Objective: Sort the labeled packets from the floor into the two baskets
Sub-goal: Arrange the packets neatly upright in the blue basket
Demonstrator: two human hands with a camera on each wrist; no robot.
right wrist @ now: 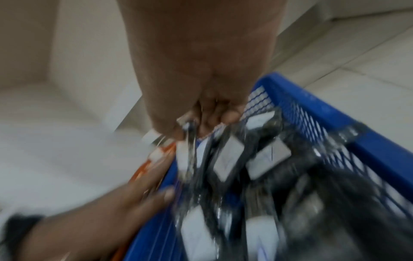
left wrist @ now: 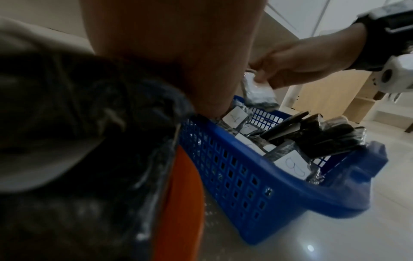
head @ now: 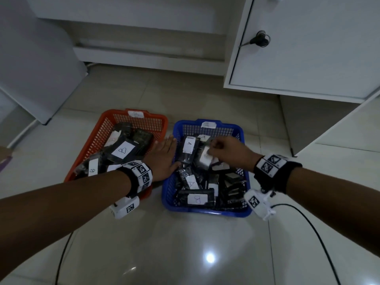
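An orange basket [head: 107, 120] on the left holds black packets with B labels [head: 123, 151]. Beside it, a blue basket [head: 205, 210] holds packets labeled A [head: 189, 145] and one labeled B [head: 197, 199]. My left hand [head: 164, 155] lies flat with straight fingers between the two baskets, against their rims. Over the blue basket's far half, my right hand [head: 226, 149] pinches a plastic-wrapped packet [head: 205, 156] by its top edge. The left wrist view shows that packet [left wrist: 259, 93] hanging from the right hand [left wrist: 290, 70] above the blue basket [left wrist: 268, 194]. Its label cannot be read.
Both baskets stand on a glossy tiled floor [head: 185, 254]. A white cabinet door with a key in its lock [head: 261, 40] hangs open at the back right. Black cables [head: 308, 223] trail over the floor from both wrists. White furniture [head: 41, 68] stands at the left.
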